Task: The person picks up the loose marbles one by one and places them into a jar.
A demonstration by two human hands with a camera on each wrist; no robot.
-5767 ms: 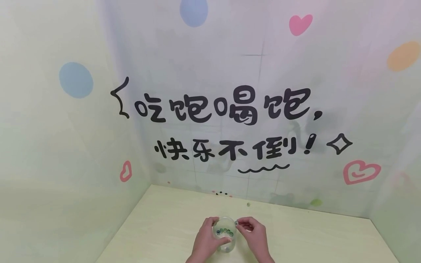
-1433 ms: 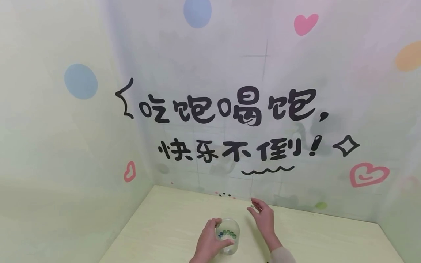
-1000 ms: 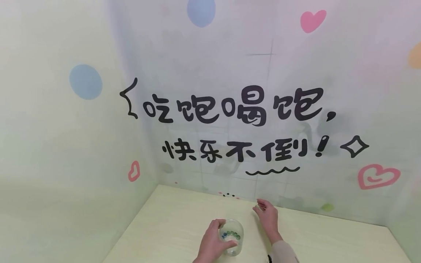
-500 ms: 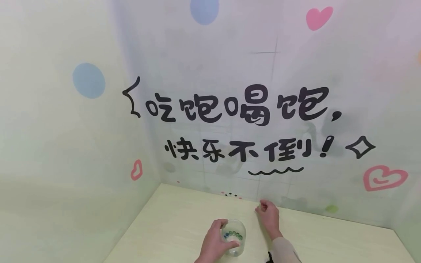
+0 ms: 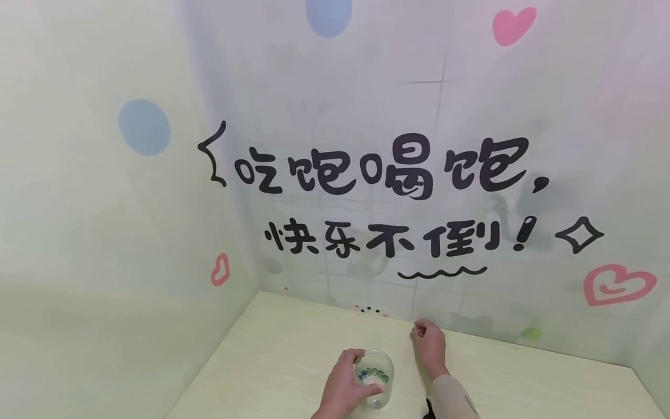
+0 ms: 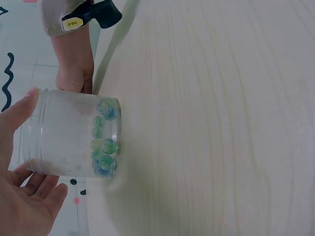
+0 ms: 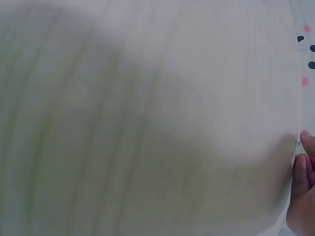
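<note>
My left hand (image 5: 342,384) grips a clear jar (image 5: 381,362) standing upright on the table, thumb on the near side and fingers around the far left. Several green and blue glass marbles (image 6: 105,155) lie at the bottom of the jar in the left wrist view. Close to the back wall, my right hand (image 5: 430,348) rests low at the tabletop. Between its thumb and fingertips it pinches a small marble (image 5: 415,330), mostly covered by the fingers. Only the edge of that hand (image 7: 303,182) shows in the right wrist view.
The pale wood-grain table (image 5: 293,343) meets a printed back wall (image 5: 324,116) and a plain side wall (image 5: 104,233) on the left. A dark band with a yellow label (image 6: 81,22) sits around the right wrist.
From the jar's rim, where it pinched a marble, my right hand has gone to the lone marble by the back wall and closed its fingertips on it. My left hand keeps its grip.
</note>
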